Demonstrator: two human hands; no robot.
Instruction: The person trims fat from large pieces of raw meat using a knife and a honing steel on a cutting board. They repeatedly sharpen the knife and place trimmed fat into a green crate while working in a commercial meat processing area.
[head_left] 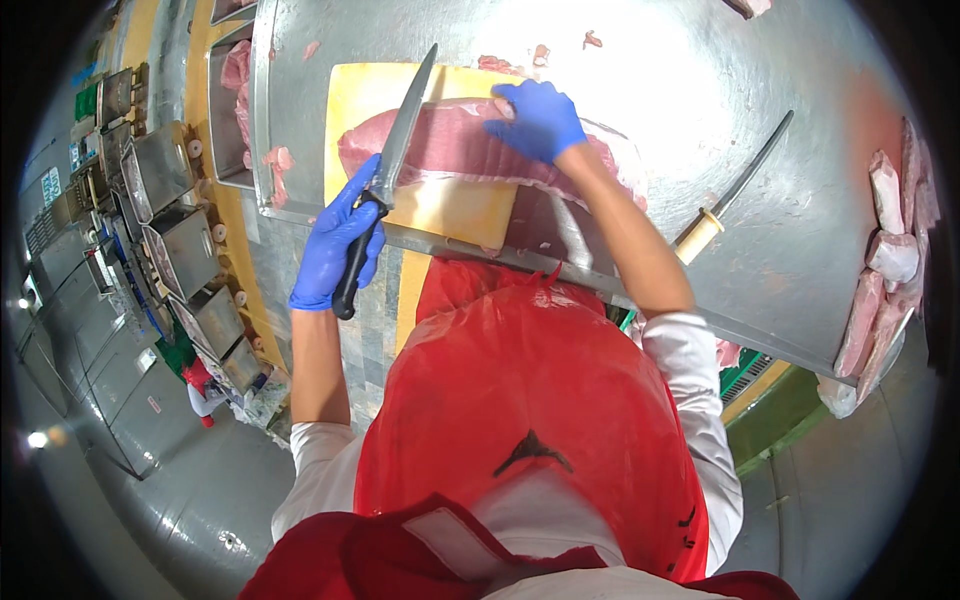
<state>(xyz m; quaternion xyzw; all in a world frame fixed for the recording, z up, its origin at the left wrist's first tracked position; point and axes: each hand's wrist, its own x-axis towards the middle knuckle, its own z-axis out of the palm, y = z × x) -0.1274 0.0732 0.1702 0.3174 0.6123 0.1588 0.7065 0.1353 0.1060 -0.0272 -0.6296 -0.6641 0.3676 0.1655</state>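
Harsh glare across metal table [680, 110]

Two blue gloves [335, 250] [545, 120], one knife [402, 130] and one yellow board [450, 212] at eleven o'clock, one meat cut [450, 135] at twelve, one sharpening steel [748, 169] at two

We observe a smooth metal knife blade [405, 125]. Apron [530, 400] glossy; table [800, 250] metal, apparently smooth under glare.

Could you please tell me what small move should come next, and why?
Perhaps lower the knife toward the meat: the left hand grips the black handle, the blade is over the yellow board, and the right hand is on the meat.
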